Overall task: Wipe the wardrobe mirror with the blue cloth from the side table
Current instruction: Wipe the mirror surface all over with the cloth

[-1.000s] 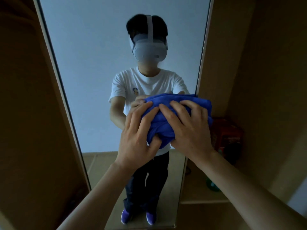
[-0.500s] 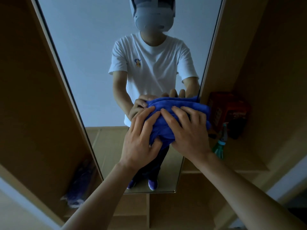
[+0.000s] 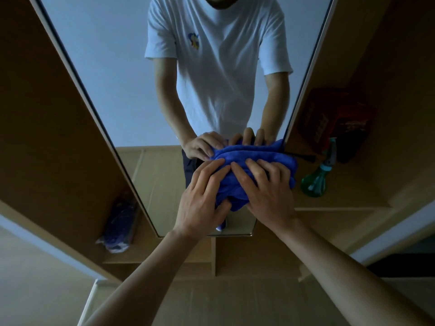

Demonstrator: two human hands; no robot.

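Blue cloth (image 3: 253, 161) pressed against mirror (image 3: 117, 78) under both hands (image 3: 233, 196).

Since a second ago both hands, the left hand (image 3: 200, 203) and the right hand (image 3: 266, 191), have slid the cloth (image 3: 256, 161) down the mirror (image 3: 106, 78) to near its bottom edge. The view has tipped down with them: the reflected head has left the top, and a green bottle (image 3: 315, 182) and a wrapped blue bundle (image 3: 122, 222) now show on the shelves.
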